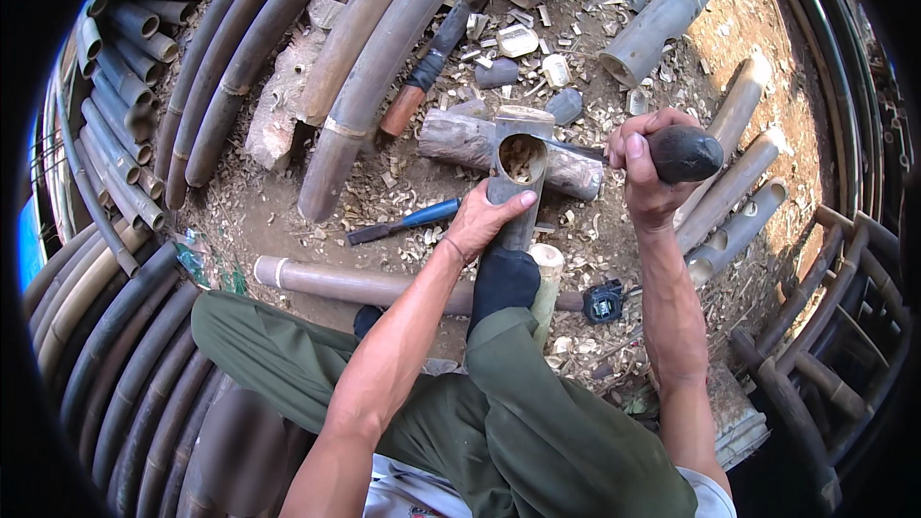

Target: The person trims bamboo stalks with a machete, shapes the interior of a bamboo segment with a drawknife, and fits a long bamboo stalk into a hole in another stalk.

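My left hand (489, 218) is wrapped round a short bamboo piece (518, 216), its thumb lying across it. An opening in the piece's upper side shows pale shavings inside. The piece lies across a short log (460, 138) on the ground, in front of my dark-socked foot. Closed in my right hand (648, 158) is a narrow-bladed tool with a thick, rounded black handle (686, 153). Its dark blade (578, 150) points left at the bamboo, near the opening; whether the tip touches is unclear. A blue-handled chisel (408, 221) lies left of my left hand.
A wooden-handled long tool (408, 105) lies beyond, beside long bamboo poles (393, 48). Stacked bamboo (125, 355) fills the left side. A black tape measure (602, 303) sits near my knee. Notched bamboo tubes (739, 230) and a bamboo frame (825, 317) stand right. Chips litter the ground.
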The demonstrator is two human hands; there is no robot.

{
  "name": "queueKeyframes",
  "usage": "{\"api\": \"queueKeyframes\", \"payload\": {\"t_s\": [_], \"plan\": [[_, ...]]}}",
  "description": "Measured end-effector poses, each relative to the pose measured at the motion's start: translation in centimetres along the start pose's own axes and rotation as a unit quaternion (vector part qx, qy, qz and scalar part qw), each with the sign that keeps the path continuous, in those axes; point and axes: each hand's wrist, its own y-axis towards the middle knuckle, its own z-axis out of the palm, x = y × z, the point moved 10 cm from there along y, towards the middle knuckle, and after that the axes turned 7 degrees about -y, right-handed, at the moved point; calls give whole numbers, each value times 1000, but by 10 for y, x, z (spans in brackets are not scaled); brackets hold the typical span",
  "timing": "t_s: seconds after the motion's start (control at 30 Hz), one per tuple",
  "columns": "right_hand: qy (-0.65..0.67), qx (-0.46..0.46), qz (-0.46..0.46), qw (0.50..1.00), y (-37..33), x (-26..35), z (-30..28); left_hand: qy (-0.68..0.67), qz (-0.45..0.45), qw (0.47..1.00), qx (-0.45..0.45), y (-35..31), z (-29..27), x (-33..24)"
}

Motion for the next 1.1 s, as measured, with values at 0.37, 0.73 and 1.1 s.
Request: {"api": "queueKeyframes", "payload": {"t_s": [0.37,0.73,1.1], "plan": [[112,-107,124,980,-9,-41,-38,4,-17,1000,-11,0,-1,0],[16,39,16,999,-40,19,-7,-22,-28,999,18,0,1,-2],[-171,364,-222,888,-131,67,78,-29,-47,997,58,-3,10,-8]]}}
